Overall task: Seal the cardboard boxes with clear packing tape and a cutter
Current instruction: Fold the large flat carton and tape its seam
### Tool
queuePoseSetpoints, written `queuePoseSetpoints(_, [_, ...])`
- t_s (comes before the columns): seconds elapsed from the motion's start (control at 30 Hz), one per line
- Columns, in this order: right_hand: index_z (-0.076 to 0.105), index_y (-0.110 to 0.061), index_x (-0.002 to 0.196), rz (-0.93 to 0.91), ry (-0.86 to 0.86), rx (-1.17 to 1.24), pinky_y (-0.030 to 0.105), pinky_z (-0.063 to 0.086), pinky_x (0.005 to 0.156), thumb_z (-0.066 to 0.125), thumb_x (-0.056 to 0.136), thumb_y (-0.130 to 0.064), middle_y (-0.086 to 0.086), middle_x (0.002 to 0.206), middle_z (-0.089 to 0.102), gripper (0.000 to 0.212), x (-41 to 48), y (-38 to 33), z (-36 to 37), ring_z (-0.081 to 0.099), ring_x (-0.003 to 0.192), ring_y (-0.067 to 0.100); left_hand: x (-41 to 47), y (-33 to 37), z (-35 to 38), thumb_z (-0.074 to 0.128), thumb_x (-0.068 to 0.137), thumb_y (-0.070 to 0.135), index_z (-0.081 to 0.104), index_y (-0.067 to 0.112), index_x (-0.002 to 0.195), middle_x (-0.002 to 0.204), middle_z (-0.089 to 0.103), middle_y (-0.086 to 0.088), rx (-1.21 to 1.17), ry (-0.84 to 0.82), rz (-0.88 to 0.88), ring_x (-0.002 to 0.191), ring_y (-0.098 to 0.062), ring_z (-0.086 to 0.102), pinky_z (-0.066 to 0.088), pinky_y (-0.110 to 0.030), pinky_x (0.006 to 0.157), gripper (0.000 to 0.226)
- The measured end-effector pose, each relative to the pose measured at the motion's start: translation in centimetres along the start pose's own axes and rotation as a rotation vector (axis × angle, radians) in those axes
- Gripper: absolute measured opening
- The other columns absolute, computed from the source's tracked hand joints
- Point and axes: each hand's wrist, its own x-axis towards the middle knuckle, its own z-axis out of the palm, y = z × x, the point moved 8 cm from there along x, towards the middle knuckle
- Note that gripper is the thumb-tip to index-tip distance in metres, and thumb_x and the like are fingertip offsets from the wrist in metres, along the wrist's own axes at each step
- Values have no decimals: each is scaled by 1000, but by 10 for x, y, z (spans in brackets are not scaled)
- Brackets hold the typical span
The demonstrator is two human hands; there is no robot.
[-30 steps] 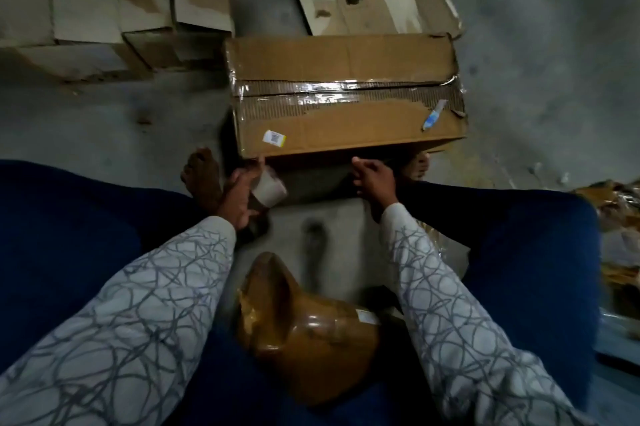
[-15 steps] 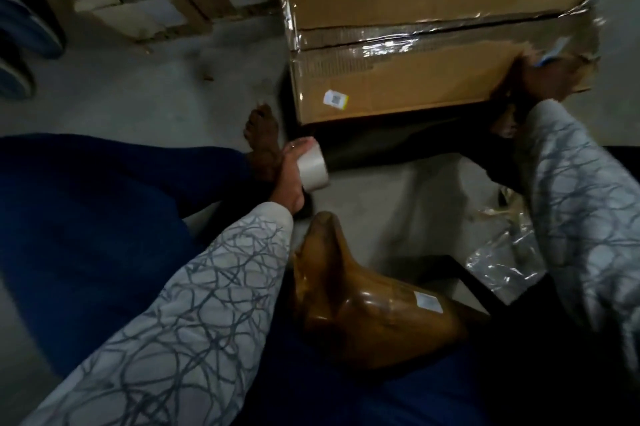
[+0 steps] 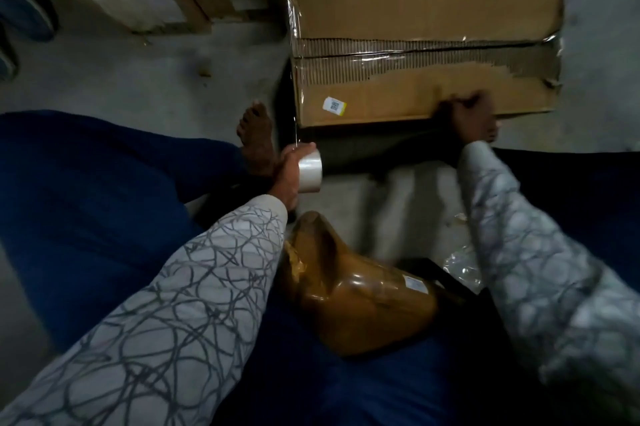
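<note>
Tape from the clear roll (image 3: 310, 172) runs up in a thin strip to the left corner of the big cardboard box (image 3: 426, 54) on the floor. The left hand (image 3: 289, 172) is wrapped around that roll. The right hand (image 3: 467, 113) is blurry at the box's near edge, so I cannot tell if it grips anything. Its fingers are hard to see. No cutter can be picked out.
</note>
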Motion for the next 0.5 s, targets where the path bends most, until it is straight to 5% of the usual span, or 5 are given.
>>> queuePoseSetpoints(0.03, [60, -16, 96, -48, -107, 51, 33, 43, 90, 66, 89, -24, 14, 105, 66, 13, -16, -9, 17, 61, 104, 29, -2, 4, 1, 64, 91, 32, 61, 26, 105, 92, 60, -4, -38, -5, 23, 72, -18, 59, 49, -22, 44, 16])
queuePoseSetpoints(0.1, [53, -23, 77, -158, -318, 195, 41, 51, 83, 64, 83, -12, 10, 89, 64, 17, -55, -23, 60, 62, 89, 27, -1, 4, 0, 65, 88, 39, 60, 29, 102, 102, 59, -7, -86, 10, 30, 83, -23, 60, 53, -28, 52, 18])
queuePoseSetpoints(0.23, [61, -22, 79, -104, -549, 473, 40, 53, 70, 61, 80, -4, 5, 78, 67, 18, -116, -33, 117, 62, 73, 23, 0, 6, -12, 68, 76, 48, 67, 29, 86, 99, 63, -9, -55, 154, 45, 84, -30, 62, 53, -34, 53, 21])
queuePoseSetpoints(0.33, [72, -15, 83, -175, -565, 482, 40, 56, 79, 71, 84, -18, 6, 86, 73, 3, -131, -39, 123, 67, 81, 23, 5, 5, -21, 67, 79, 40, 68, 20, 76, 83, 63, -6, -72, 253, 24, 76, -26, 62, 49, -31, 58, 20])
queuePoseSetpoints(0.5, [65, -14, 114, -679, -292, 116, 26, 53, 76, 66, 89, -13, 5, 96, 73, 25, -137, -67, 91, 68, 86, 18, 6, 6, -15, 65, 87, 31, 66, 16, 78, 78, 61, -4, -102, 214, -13, 72, -25, 59, 50, -38, 64, 18])
